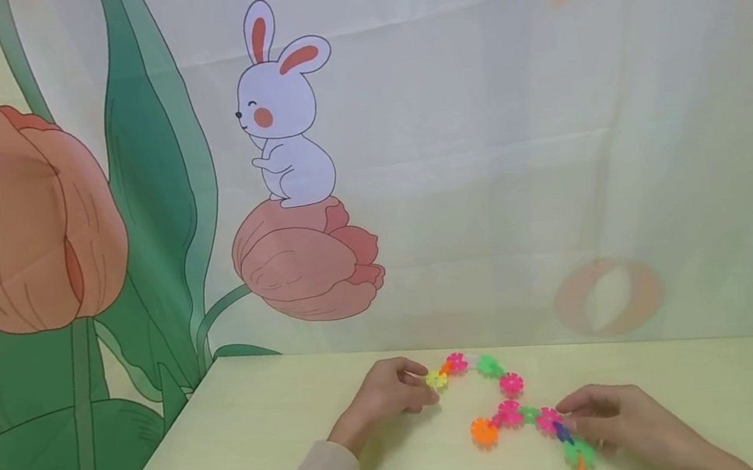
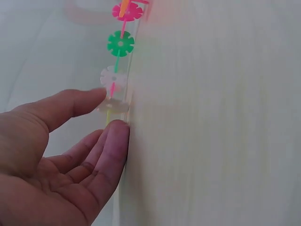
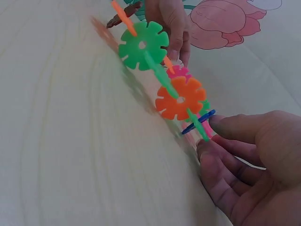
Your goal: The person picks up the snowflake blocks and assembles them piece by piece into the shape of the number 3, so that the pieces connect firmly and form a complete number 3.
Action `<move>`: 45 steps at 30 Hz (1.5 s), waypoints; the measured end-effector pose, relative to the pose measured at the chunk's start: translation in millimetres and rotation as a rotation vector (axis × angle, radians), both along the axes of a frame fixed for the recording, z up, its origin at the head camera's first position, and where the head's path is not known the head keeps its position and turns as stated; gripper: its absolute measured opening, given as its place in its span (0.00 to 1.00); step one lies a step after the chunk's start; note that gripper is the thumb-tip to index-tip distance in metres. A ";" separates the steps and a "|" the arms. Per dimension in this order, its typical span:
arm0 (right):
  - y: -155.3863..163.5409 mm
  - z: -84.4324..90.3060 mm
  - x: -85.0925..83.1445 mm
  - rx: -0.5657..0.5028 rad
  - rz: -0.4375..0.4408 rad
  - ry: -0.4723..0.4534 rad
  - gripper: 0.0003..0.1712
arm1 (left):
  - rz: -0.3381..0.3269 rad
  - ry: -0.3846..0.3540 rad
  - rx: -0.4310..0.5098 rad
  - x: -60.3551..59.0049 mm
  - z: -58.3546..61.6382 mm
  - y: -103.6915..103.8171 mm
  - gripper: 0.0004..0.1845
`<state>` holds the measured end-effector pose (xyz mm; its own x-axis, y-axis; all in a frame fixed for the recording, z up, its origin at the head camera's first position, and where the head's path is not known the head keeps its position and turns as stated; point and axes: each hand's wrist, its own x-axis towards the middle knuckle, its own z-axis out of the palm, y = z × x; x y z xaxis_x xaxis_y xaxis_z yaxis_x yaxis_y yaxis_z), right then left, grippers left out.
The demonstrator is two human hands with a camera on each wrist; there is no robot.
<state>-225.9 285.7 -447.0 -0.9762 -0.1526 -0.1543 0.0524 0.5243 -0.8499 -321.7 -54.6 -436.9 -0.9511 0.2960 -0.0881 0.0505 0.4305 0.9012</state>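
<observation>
The chain of snowflake discs (image 1: pixel 510 407) lies on the pale table (image 1: pixel 247 447) in front of me, already a long string: yellow and orange pieces at the far left end, then pink, green and pink curving toward me, an orange disc (image 1: pixel 484 431) sticking out to one side, and more pink, blue and green pieces running down to the lower edge of the head view. So I judge that most of the linking is done; what is left seems to be work at the two ends, or closing the curve, though I cannot tell how long it is meant to be.

My left hand (image 1: pixel 386 398) is at the yellow end, thumb and forefinger pinching the last pale disc (image 2: pixel 113 106), with the other fingers loosely curled beneath. My right hand (image 1: pixel 625 420) is at the near stretch of the chain, fingertips closing on the blue piece (image 3: pixel 198 121) just past the orange disc; the grip looks narrow, a pinch rather than a full grasp.

Beyond the table hangs a backdrop with a cartoon rabbit (image 1: pixel 280 113) sitting on a pink tulip (image 1: pixel 305 263). No loose discs show on the table.
</observation>
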 end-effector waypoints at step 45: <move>-22.0 -16.6 6.3 -0.217 -0.179 -0.023 0.16 | 0.178 0.008 0.239 -35.5 -24.8 59.9 0.08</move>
